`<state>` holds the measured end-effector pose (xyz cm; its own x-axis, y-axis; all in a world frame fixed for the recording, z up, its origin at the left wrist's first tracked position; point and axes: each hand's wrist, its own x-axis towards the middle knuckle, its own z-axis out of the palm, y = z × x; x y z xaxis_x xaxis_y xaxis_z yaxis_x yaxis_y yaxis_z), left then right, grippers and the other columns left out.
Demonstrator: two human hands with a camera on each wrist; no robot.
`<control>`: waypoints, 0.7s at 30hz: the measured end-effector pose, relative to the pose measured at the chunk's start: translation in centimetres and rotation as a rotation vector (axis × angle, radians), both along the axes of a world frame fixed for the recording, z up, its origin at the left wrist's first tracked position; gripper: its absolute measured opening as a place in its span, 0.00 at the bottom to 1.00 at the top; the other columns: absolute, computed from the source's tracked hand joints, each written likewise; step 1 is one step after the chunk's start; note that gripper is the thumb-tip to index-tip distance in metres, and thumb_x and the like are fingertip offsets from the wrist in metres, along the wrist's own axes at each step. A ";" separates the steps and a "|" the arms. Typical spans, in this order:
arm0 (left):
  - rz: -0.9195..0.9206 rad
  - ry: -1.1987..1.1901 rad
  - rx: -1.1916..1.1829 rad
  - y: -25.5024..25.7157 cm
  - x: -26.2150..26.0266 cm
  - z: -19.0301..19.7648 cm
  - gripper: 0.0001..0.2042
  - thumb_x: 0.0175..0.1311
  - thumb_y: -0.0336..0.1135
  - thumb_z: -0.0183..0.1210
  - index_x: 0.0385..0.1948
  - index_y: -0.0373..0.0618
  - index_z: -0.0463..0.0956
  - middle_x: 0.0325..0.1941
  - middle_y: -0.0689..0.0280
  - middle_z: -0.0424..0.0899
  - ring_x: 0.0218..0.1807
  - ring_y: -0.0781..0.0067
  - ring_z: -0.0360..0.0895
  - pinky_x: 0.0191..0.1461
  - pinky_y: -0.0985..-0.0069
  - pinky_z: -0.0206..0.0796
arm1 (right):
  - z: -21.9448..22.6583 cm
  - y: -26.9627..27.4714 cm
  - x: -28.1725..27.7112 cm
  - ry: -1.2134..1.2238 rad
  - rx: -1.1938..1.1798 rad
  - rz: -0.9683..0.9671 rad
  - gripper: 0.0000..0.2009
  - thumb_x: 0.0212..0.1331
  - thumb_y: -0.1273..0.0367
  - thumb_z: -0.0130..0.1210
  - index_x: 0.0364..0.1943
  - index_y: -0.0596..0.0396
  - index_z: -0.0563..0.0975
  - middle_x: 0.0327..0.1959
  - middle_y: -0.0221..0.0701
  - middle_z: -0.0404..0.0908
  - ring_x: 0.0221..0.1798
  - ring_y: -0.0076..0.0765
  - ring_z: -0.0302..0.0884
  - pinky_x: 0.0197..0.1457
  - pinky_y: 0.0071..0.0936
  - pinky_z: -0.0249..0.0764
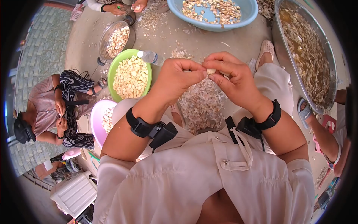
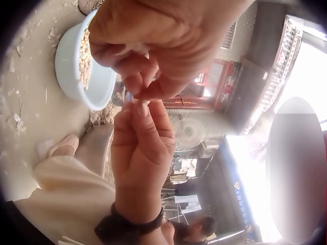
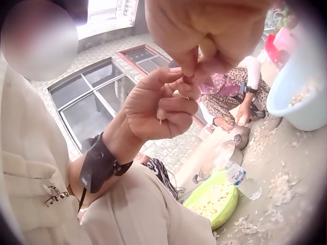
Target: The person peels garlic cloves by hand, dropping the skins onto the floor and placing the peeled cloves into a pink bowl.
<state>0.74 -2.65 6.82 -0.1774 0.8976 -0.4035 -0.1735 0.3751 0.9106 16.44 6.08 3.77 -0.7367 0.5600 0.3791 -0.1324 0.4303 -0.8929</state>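
Note:
My left hand (image 1: pixel 177 78) and right hand (image 1: pixel 236 80) meet fingertip to fingertip above my lap. Between the right thumb and forefinger a pale garlic clove (image 1: pixel 211 71) is pinched, with the left fingertips right at its end. The right wrist view shows another garlic clove (image 3: pixel 161 114) tucked in the curled lower fingers of the left hand (image 3: pixel 153 104). Below the hands, a heap of papery garlic skins (image 1: pixel 203 104) lies between my legs. The left wrist view has the right hand (image 2: pixel 143 145) under the left hand (image 2: pixel 158 41), the fingers hiding most of the clove.
A green basin (image 1: pixel 150 76) of peeled cloves stands left, beside a plastic bottle (image 1: pixel 148 56). Nearby are a pink basin (image 1: pixel 95 115), a metal bowl (image 1: pixel 131 37) and a blue basin (image 1: pixel 212 27) of cloves. A metal tub (image 1: pixel 278 33) of skins is right. Another person (image 1: pixel 48 97) sits left.

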 end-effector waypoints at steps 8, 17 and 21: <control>0.023 0.044 0.011 0.4 0.6 -0.6 0.02 0.49 0.24 0.57 0.24 0.38 0.76 0.21 0.73 0.74 0.19 0.90 0.63 0.21 0.91 0.52 | -0.1 -0.2 0.0 -0.026 0.150 -0.063 0.13 0.44 0.81 0.53 0.37 0.57 0.76 0.38 0.35 0.72 0.33 0.36 0.73 0.33 0.25 0.70; 0.106 -0.136 -0.004 0.6 0.9 -0.5 0.02 0.50 0.25 0.57 0.25 0.39 0.74 0.19 0.72 0.72 0.17 0.88 0.60 0.20 0.89 0.50 | -0.3 0.2 -0.2 0.067 -0.318 0.075 0.13 0.47 0.81 0.53 0.40 0.60 0.76 0.38 0.32 0.75 0.37 0.25 0.73 0.40 0.21 0.70; 0.134 -0.249 0.032 0.6 1.0 -0.6 0.03 0.51 0.26 0.56 0.27 0.39 0.74 0.18 0.72 0.70 0.17 0.86 0.59 0.20 0.87 0.49 | -0.2 0.2 -0.1 0.114 -0.687 0.148 0.12 0.50 0.79 0.52 0.41 0.63 0.75 0.39 0.30 0.75 0.37 0.22 0.72 0.41 0.18 0.69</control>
